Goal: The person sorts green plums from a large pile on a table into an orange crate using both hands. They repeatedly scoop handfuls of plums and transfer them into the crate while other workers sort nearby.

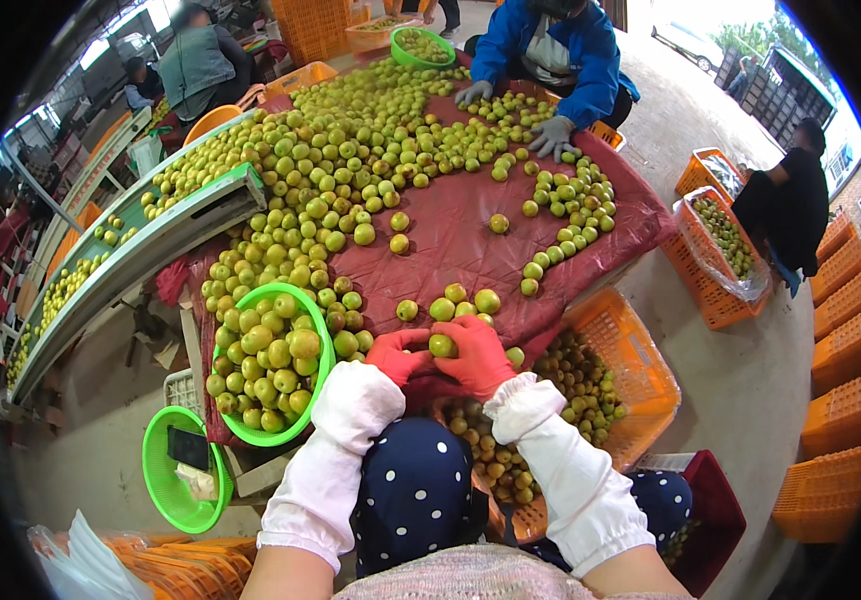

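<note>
Both my hands wear red gloves and meet at the near edge of the sorting table. My right hand (479, 360) is closed with its fingers around a green jujube (443, 346). Close beside it on the left, my left hand (398, 357) has its fingers curled in; what they hold, if anything, is hidden. Just beyond my fingers a few loose jujubes (456, 293) lie on the dark red cloth (451, 245). Below my right forearm, an orange crate (641, 375) holds many browner jujubes (578, 390).
A green basket (326, 350) heaped with jujubes stands left of my hands. Behind it, a large pile (321, 150) spreads toward a conveyor (151, 255). Across the table, a person in blue (596, 60) sorts with grey gloves. Orange crates (831, 420) line the right.
</note>
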Demonstrator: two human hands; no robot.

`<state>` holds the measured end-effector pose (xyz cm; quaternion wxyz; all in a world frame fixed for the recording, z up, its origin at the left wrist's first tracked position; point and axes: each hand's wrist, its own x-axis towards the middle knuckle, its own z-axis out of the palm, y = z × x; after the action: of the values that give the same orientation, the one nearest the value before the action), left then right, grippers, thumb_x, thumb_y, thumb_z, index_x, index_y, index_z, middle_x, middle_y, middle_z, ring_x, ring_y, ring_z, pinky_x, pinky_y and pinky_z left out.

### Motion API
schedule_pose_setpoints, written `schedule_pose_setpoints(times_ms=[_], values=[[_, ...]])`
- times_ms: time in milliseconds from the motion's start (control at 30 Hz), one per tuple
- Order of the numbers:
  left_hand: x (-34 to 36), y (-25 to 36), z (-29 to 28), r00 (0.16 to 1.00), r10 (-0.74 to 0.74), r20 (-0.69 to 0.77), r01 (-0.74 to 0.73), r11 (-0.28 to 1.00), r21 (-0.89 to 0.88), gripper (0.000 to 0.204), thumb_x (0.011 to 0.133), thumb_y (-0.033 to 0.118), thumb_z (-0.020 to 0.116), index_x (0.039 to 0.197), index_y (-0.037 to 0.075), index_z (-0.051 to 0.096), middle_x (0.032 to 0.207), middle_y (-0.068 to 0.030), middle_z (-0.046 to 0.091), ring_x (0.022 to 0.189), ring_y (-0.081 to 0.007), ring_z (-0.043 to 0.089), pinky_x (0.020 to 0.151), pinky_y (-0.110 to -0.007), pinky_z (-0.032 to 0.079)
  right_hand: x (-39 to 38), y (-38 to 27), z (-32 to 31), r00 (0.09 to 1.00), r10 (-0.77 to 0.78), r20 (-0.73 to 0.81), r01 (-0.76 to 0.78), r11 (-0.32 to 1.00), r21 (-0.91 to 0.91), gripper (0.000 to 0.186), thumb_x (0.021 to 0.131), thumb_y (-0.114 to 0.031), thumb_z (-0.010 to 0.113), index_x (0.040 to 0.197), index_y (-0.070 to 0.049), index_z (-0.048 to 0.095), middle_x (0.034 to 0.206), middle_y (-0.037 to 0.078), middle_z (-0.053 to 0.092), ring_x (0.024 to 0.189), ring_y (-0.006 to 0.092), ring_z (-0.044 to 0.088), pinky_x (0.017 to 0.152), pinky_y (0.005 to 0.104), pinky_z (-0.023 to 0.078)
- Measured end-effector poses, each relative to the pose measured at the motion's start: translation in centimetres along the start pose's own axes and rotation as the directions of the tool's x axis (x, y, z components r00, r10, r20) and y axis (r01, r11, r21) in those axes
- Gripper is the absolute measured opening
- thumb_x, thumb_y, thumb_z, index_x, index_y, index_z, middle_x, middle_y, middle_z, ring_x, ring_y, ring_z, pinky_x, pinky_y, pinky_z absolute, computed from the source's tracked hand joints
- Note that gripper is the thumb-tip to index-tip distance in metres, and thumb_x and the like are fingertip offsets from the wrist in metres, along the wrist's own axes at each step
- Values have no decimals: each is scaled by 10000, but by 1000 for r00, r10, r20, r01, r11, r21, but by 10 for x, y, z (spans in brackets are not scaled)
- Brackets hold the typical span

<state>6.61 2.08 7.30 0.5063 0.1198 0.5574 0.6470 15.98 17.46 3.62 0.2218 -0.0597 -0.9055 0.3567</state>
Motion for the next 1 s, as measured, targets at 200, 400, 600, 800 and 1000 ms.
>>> schedule_pose_setpoints(times_ms=[200, 400, 600, 800, 1000], values=[[-12, 4, -7, 821, 384, 423, -516, 180, 838, 585, 742, 239, 779, 1258, 38, 589, 1273, -222, 572, 1177, -356, 547, 1014, -395, 434, -32, -7, -33, 987, 134, -87, -130, 990, 50, 388, 695, -171, 741, 1062, -102, 635, 1015, 151, 579, 957, 362, 596, 831, 403, 496], [31, -61, -58, 803, 528, -275, 14, 446, 895, 769, 742, 292, 744, 1400, 50, 427, 1451, -253, 374, 1358, -376, 340, 1122, -403, 298, -103, 41, -91, 859, 502, 100, -476, 855, -206, 222, 771, -269, 656, 856, -71, 709, 885, 178, 675, 868, 369, 641, 789, 400, 513], [79, -69, -67, 803, 538, -259, -205, 656, 727, 549, 819, 290, 703, 1293, 49, 566, 1296, -189, 567, 1205, -294, 535, 1033, -355, 403, -136, 52, -88, 795, 602, 77, -606, 795, 32, 242, 832, -245, 632, 962, -61, 718, 935, 136, 708, 908, 291, 680, 826, 343, 518], [88, -64, -24, 983, 176, -54, -154, 946, 284, 494, 878, 190, 671, 1348, 109, 545, 1327, -109, 563, 1204, -218, 517, 992, -334, 432, -121, 62, -42, 769, 632, -99, -540, 724, 430, 288, 918, -223, 599, 1117, -28, 667, 1063, 113, 698, 971, 208, 653, 879, 312, 489], [60, -18, 60, 967, 63, 247, -181, 852, 492, 443, 909, 218, 638, 1324, 90, 554, 1288, -92, 579, 1202, -198, 508, 994, -334, 434, -94, 105, -35, 483, 752, -448, -532, 658, 533, 233, 917, -172, 584, 1069, -9, 651, 1031, 138, 672, 971, 239, 623, 871, 325, 474]])
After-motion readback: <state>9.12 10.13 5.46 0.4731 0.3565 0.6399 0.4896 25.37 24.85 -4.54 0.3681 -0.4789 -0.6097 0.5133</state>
